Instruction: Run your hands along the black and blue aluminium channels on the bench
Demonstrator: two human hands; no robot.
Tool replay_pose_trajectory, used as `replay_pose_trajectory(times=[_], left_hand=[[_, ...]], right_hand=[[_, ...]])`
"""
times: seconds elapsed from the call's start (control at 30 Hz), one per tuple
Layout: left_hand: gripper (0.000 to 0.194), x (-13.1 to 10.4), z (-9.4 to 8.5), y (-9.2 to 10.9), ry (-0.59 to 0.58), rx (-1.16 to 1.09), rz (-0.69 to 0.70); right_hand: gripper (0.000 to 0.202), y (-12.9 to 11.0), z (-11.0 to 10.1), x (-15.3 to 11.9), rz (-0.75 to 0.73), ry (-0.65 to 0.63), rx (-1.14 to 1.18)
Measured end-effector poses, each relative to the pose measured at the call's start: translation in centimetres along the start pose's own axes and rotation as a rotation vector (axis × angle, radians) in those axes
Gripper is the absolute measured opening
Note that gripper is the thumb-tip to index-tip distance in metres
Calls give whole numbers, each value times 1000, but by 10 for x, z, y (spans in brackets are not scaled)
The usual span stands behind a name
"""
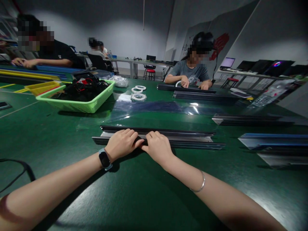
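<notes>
A long black channel-shaped profile (192, 144) with a pale inner face lies crosswise on the green table in front of me. My left hand (122, 141), a watch on its wrist, curls over the profile left of its middle. Right beside it, my right hand (157, 146) grips the same piece, fingers bent over into the channel and the thumb on the near edge. The two thumbs almost meet. My fingertips are hidden inside the channel, so anything small under them cannot be made out.
Beyond the profile lies clear plastic film (149, 107), with white tape rings (139, 97) behind it. A green basket (96, 104) of black parts stands at left. More profiles (252, 120) lie at right. Across the table, a co-worker (192, 72) handles another profile; another person (57, 54) sits at far left.
</notes>
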State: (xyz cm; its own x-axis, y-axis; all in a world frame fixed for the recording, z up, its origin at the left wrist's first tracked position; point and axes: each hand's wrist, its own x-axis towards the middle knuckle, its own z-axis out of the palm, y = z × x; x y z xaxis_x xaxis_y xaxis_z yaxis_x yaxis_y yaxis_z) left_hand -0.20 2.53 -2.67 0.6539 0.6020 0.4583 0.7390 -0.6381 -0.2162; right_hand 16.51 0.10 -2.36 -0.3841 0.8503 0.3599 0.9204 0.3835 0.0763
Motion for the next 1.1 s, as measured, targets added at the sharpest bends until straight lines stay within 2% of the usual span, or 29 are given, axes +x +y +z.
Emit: replay_pose_trajectory(times=[0.2, 0.33, 0.67, 0.87, 1.1], left_hand=[[37, -1, 4, -2, 10, -53, -1], [38, -2, 6, -2, 18, -51, -8], [41, 1, 6, -1, -51, -22, -20], [45, 7, 0, 3, -83, -26, -37], [40, 0, 1, 4, -5, -33, -30]], right_hand=[[29, -8, -3, -1, 75, -13, 11], [29, -8, -2, 0, 74, -33, 28], [29, -6, 0, 4, 54, -71, 23], [16, -3, -1, 9, -4, -138, -13], [22, 3, -2, 3, -39, -89, 31]])
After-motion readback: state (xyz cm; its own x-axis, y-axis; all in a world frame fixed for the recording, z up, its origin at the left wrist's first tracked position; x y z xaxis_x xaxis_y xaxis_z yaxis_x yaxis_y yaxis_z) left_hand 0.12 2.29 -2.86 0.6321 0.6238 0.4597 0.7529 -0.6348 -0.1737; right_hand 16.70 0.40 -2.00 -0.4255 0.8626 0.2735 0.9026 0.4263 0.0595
